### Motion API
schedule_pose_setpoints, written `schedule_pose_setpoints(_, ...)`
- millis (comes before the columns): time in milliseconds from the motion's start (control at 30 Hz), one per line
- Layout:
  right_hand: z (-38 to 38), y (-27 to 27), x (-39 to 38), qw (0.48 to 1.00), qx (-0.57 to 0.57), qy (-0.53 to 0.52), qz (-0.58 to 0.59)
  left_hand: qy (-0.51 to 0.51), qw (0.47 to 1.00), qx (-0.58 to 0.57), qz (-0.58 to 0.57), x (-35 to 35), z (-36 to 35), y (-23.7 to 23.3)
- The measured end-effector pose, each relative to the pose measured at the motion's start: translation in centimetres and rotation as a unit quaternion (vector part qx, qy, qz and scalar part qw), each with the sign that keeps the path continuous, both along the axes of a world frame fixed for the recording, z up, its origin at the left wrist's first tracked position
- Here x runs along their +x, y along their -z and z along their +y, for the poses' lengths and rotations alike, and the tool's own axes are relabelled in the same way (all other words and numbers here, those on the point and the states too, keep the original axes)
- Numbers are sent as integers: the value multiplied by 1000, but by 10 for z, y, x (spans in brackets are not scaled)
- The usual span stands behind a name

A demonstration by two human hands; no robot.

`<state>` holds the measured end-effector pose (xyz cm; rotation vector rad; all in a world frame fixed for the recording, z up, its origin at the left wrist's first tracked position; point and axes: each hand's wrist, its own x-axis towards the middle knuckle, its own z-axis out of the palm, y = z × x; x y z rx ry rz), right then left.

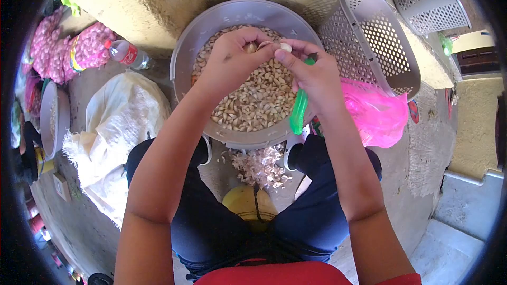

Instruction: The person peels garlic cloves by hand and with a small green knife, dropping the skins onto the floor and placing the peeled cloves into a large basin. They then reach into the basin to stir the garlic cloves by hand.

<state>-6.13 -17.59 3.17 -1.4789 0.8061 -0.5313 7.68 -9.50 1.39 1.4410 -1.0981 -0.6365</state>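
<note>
Both of my hands meet above a wide grey basin (182,47) that holds many garlic cloves (251,100). My left hand (235,55) has its fingers curled round a garlic clove (250,47), with the thumb reaching toward the other hand. My right hand (314,71) pinches a pale peeled clove (285,47) between thumb and fingertips. That same hand also holds a knife with a green handle (299,111), which hangs down beside the palm. Its blade is mostly hidden by the fingers.
Garlic skins (261,166) lie on the floor below the basin. A perforated grey basket (393,47) and pink plastic bag (375,113) are at the right. A white sack (124,111), a bottle (127,54) and pink net bags of garlic (90,47) stand left.
</note>
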Motion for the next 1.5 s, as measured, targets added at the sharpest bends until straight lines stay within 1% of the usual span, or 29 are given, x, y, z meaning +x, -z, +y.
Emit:
schedule_pose_setpoints(33, -1, 1, 0, 1000, 5, -11, -1, 1, 999, -20, -31, 0, -1, 2)
schedule_pose_setpoints(133, -2, 1, -1, 999, 13, -44, 5, -19, 999, 32, 34, 0, 3, -3)
schedule_pose_setpoints(200, -2, 0, -3, 998, 13, -62, 21, -55, 996, 68, 14, 3, 4, -11)
schedule_pose_setpoints(233, -1, -1, -3, 997, 33, -74, 15, -73, 994, 87, 5, 5, 5, -12)
schedule_pose_setpoints(300, -1, -2, -5, 992, 74, -100, 5, -84, 993, 81, 18, 10, 4, -8)
schedule_pose_setpoints(333, -2, -1, -6, 987, 122, -101, -17, -89, 993, 79, 25, 11, 3, -7)
schedule_pose_setpoints(400, -5, 3, -8, 969, 216, -103, -61, -108, 987, 110, 38, 14, 4, -11)
schedule_pose_setpoints(433, -6, 5, -8, 966, 233, -103, -46, -117, 984, 126, 45, 15, 4, -13)
schedule_pose_setpoints(500, -7, 9, -9, 958, 265, -104, -18, -119, 982, 118, 87, 18, 5, -12)
schedule_pose_setpoints(533, -6, 10, -9, 966, 213, -137, 55, -119, 980, 113, 108, 18, 6, -12)
schedule_pose_setpoints(600, -1, 12, -9, 954, 103, -198, 199, -114, 980, 111, 119, 18, 6, -15)
schedule_pose_setpoints(700, -11, 8, -15, 975, 63, -150, 154, -103, 979, 114, 131, 19, 6, -16)
schedule_pose_setpoints(733, -30, 15, -22, 988, 104, -103, 54, -97, 979, 115, 135, 18, 6, -16)
schedule_pose_setpoints(767, -55, 21, -32, 987, 143, -55, -48, -94, 977, 122, 144, 17, 6, -16)
schedule_pose_setpoints(800, -76, 12, -42, 961, 208, -30, -179, -92, 976, 129, 153, 17, 6, -16)
schedule_pose_setpoints(833, -92, 3, -51, 913, 269, -6, -307, -90, 973, 137, 161, 16, 6, -15)
schedule_pose_setpoints(933, -113, -2, -70, 896, 343, 122, -254, -28, 963, 135, 233, 12, 8, -15)
schedule_pose_setpoints(967, -112, 3, -70, 923, 302, 99, -218, -16, 960, 138, 245, 10, 7, -14)
schedule_pose_setpoints(1033, -80, 1, -50, 964, 217, 53, -143, 7, 952, 147, 268, 7, 4, -11)
schedule_pose_setpoints(1067, -65, -3, -40, 978, 178, -3, -112, 10, 954, 143, 262, 5, 3, -11)
schedule_pose_setpoints(1100, -50, -7, -30, 985, 139, -58, -80, 13, 956, 141, 256, 2, 2, -10)
schedule_pose_setpoints(1133, -38, -7, -22, 991, 107, -78, -32, 18, 958, 138, 250, 0, 2, -10)
schedule_pose_setpoints(1200, -21, -6, -11, 990, 40, -117, 64, 60, 956, 155, 244, -2, 4, -10)
schedule_pose_setpoints(1233, -21, -3, -10, 991, 46, -113, 55, 80, 954, 163, 240, -3, 5, -10)
schedule_pose_setpoints(1333, -23, 12, -8, 994, 57, -89, 30, 79, 941, 172, 280, -5, 3, -6)
schedule_pose_setpoints(1400, -27, 15, -10, 997, 58, -56, 19, 21, 924, 171, 341, -2, 3, -10)
schedule_pose_setpoints(1433, -28, 14, -11, 996, 56, -67, 32, -8, 913, 170, 371, 0, 3, -13)
schedule_pose_setpoints(1500, -24, 12, -15, 993, 53, -90, 59, -20, 870, 162, 464, 17, 2, -9)
